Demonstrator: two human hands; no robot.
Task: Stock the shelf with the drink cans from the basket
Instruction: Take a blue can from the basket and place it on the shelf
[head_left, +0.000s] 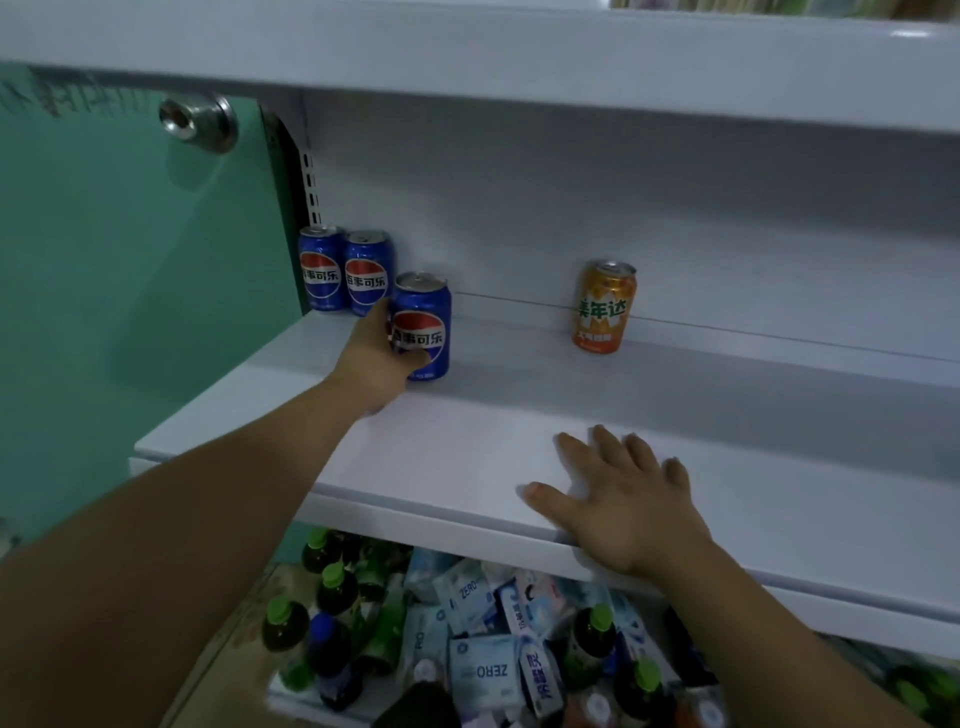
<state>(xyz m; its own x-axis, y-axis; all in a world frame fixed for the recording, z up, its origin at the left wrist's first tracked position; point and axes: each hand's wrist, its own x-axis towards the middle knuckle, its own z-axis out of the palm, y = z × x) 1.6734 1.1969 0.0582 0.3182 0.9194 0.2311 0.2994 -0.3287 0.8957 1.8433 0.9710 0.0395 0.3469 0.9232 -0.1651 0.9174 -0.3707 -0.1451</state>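
We're getting dim, bluish light here, with a soft shadow band across the white shelf (467, 441). Straight edges bow from the wide lens, the metal knob (197, 122) glints, and everything's a bit soft.

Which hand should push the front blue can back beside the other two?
The left hand: it grips the front can, close to the pair. The right hand lies flat on the shelf edge, farther off.
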